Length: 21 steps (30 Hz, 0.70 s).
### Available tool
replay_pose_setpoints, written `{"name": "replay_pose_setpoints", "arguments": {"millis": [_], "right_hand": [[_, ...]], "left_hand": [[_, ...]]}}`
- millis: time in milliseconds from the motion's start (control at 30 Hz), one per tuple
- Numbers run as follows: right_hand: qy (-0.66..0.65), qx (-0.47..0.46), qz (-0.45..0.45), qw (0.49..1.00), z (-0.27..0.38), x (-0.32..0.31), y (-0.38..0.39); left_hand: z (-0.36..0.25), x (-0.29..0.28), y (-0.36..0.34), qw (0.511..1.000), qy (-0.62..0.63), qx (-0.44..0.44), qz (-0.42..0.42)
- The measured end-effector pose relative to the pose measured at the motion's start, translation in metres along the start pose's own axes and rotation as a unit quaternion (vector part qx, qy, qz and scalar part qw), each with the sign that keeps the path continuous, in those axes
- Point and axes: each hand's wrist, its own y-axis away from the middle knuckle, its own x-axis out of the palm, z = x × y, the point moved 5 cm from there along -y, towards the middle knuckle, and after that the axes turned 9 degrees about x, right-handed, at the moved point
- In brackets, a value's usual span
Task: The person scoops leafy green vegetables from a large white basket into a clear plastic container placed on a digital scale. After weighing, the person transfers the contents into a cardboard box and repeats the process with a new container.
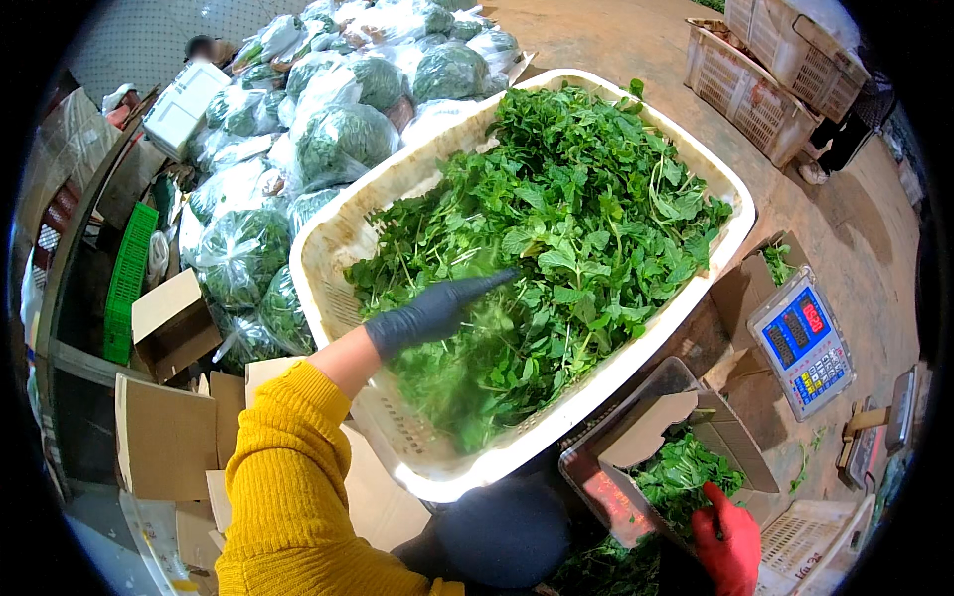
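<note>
My left hand (427, 313), in a black glove below a yellow sleeve, is over leafy green herbs (586, 228) in a large white plastic basket (740, 204), one finger stretched out; the greens beneath it are blurred. My right hand (725, 536), in a red glove, has its fingers curled at the greens (676, 472) inside a cardboard box (735, 452) at lower right. The box rests on a metal scale pan (586, 462) beside a digital scale display (800, 343).
Bagged greens (338, 139), a green crate (129, 283) and cardboard boxes (164, 437) lie left. A white foam box (184, 109) is near a partly visible person (204, 52). Stacked crates (745, 99) and another person's legs (835, 144) are at upper right; another crate (800, 546) is at lower right.
</note>
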Motion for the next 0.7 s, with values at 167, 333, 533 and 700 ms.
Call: {"name": "replay_pose_setpoints", "arguments": {"millis": [167, 333, 533, 700], "right_hand": [[-0.023, -0.022, 0.011, 0.999, -0.016, 0.009, -0.002], [0.002, -0.043, -0.035, 0.998, 0.006, -0.004, 0.006], [-0.007, 0.027, 0.031, 0.999, 0.003, -0.003, 0.004], [-0.087, 0.083, 0.013, 0.993, 0.017, -0.013, 0.003]], "left_hand": [[0.009, 0.038, -0.005, 0.991, 0.015, 0.094, 0.098], [0.019, 0.045, -0.02, 0.987, 0.083, -0.138, -0.004], [-0.029, 0.108, 0.009, 0.932, -0.319, -0.076, 0.156], [-0.023, 0.075, 0.002, 0.971, -0.169, -0.112, 0.125]]}}
